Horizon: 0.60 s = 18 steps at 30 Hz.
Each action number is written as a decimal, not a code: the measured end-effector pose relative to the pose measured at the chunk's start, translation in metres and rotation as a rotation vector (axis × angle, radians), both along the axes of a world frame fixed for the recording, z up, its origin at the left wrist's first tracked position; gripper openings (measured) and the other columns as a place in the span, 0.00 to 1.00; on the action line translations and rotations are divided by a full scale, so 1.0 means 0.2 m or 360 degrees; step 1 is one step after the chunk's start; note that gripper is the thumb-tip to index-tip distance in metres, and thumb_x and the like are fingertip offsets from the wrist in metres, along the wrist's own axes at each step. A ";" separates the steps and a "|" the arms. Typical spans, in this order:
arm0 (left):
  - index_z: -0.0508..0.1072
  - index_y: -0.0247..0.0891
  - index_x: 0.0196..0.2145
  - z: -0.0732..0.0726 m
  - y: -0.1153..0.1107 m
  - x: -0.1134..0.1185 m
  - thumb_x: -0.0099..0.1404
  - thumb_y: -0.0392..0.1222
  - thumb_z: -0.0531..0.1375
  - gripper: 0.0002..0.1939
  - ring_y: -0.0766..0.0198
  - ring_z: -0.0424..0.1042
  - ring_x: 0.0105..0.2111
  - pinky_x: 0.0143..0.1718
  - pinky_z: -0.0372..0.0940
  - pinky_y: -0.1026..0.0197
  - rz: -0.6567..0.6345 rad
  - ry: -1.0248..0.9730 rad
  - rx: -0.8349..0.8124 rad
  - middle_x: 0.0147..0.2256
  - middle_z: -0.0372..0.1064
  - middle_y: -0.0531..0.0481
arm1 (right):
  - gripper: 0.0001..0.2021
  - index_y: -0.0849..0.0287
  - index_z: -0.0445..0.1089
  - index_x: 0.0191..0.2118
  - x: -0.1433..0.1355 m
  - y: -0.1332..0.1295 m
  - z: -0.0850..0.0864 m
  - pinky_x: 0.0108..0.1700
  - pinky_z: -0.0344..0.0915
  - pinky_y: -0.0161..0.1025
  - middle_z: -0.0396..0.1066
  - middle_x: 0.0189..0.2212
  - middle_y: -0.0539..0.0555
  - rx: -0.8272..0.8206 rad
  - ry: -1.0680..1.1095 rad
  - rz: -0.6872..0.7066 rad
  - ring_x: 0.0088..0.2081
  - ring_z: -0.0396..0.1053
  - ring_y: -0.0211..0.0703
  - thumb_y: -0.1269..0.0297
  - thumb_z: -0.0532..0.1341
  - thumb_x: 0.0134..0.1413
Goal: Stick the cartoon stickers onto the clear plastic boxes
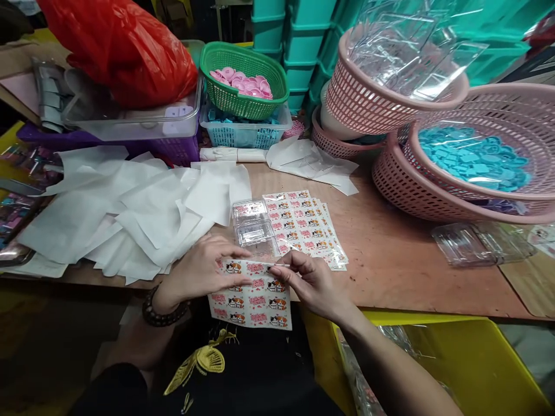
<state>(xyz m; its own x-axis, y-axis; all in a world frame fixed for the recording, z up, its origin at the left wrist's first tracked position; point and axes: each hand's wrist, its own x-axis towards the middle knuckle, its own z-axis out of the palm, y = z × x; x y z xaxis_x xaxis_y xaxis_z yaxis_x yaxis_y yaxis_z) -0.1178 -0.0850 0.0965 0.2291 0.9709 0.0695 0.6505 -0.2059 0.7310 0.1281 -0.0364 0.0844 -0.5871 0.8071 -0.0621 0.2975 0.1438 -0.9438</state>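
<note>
In the head view, the left hand [202, 266] and the right hand [312, 283] hold one sticker sheet [260, 303] between them, above the lap and at the near edge of the desk [377, 266]. The right hand pinches the sheet's top edge near its right corner, thumb against the fingers. The left hand holds the upper left part, its thumb lying across the printed front; a dark bead bracelet [162, 312] circles that wrist. The sheet hangs tilted, showing rows of cartoon cats and red lettering.

Just behind the sheet lies a clear plastic box [255, 232], and right beside it a fanned stack of similar sheets [303, 222]. Loose white papers [143, 202] overlap on the left of the desk. Farther back are a red bag [130, 58], a green basket [229, 102] of pink pieces [245, 85] sitting on a plastic tub [243, 136], and a pink basket [368, 104] heaped with clear plastic parts [394, 63]. To the right, blue pieces [472, 159] fill another basket [535, 115], with a clear case [481, 245] in front. Teal bins [303, 52] stand stacked behind.
</note>
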 end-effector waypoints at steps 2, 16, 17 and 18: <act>0.82 0.42 0.36 -0.01 0.01 0.02 0.61 0.51 0.67 0.11 0.61 0.76 0.33 0.39 0.69 0.58 -0.0077 -0.0001 -0.0129 0.32 0.80 0.50 | 0.19 0.58 0.69 0.26 0.00 -0.01 -0.01 0.27 0.64 0.35 0.71 0.22 0.49 0.0065 -0.0038 0.0017 0.25 0.67 0.37 0.49 0.60 0.62; 0.82 0.36 0.35 -0.10 0.04 -0.02 0.58 0.52 0.69 0.16 0.66 0.71 0.25 0.25 0.62 0.67 -0.0150 -0.0444 -0.1054 0.27 0.78 0.50 | 0.11 0.53 0.78 0.46 0.08 -0.04 -0.09 0.45 0.75 0.43 0.80 0.44 0.57 0.1139 0.0033 0.0012 0.44 0.77 0.45 0.70 0.62 0.62; 0.81 0.36 0.34 -0.12 0.04 -0.03 0.56 0.52 0.69 0.16 0.67 0.71 0.24 0.24 0.62 0.67 -0.0164 -0.0527 -0.1170 0.26 0.77 0.50 | 0.12 0.51 0.78 0.46 0.09 -0.05 -0.10 0.49 0.74 0.46 0.79 0.47 0.56 0.1428 0.0045 0.0022 0.48 0.76 0.46 0.72 0.63 0.60; 0.81 0.35 0.34 -0.15 0.05 -0.05 0.54 0.52 0.71 0.17 0.67 0.71 0.24 0.25 0.63 0.67 -0.0186 -0.0615 -0.1281 0.26 0.77 0.50 | 0.13 0.50 0.78 0.46 0.10 -0.07 -0.10 0.51 0.73 0.47 0.79 0.47 0.55 0.1657 0.0079 0.0034 0.49 0.75 0.46 0.73 0.64 0.59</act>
